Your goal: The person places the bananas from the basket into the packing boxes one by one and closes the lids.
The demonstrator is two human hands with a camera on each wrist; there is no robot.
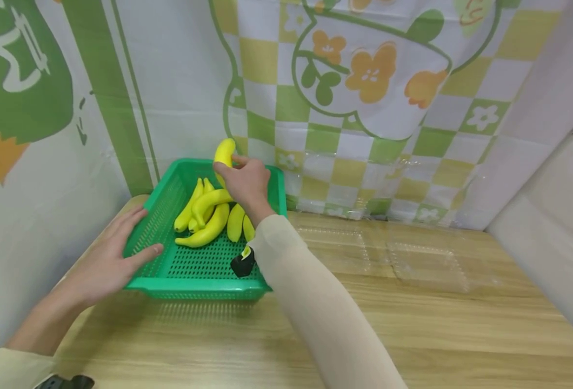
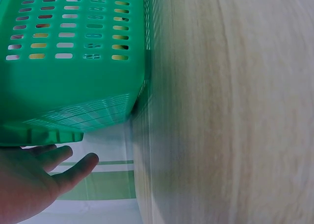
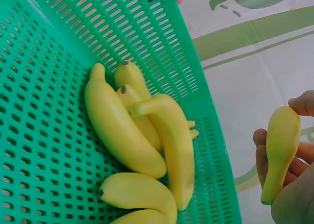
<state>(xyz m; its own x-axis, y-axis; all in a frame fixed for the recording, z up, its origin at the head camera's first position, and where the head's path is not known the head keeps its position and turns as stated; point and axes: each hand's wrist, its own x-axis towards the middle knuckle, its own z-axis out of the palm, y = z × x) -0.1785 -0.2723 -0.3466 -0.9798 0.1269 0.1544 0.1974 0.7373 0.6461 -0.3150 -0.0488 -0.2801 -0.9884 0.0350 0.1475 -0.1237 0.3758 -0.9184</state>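
Observation:
A green plastic basket (image 1: 194, 283) with slotted walls stands on the table, several yellow bananas (image 1: 208, 227) lying in it. Above its far side, my right hand (image 1: 247, 183) pinches one banana (image 1: 225, 152) between thumb and fingers. In the right wrist view this held banana (image 3: 283, 150) is apart from the bananas (image 3: 117, 121) below. At the basket's left rim is my left hand (image 1: 116, 259), its fingers extended along the outside and thumb reaching over the edge. The left wrist view shows those fingers (image 2: 73, 172) close under the rim; whether they touch it I cannot tell.
Clear plastic trays (image 1: 427, 265) lie on the wooden table (image 1: 413, 335) to the right of the basket. A patterned curtain (image 1: 325, 135) hangs behind, and a white wall (image 1: 549, 205) bounds the right side. Black wrist devices (image 1: 242, 263) are on both wrists.

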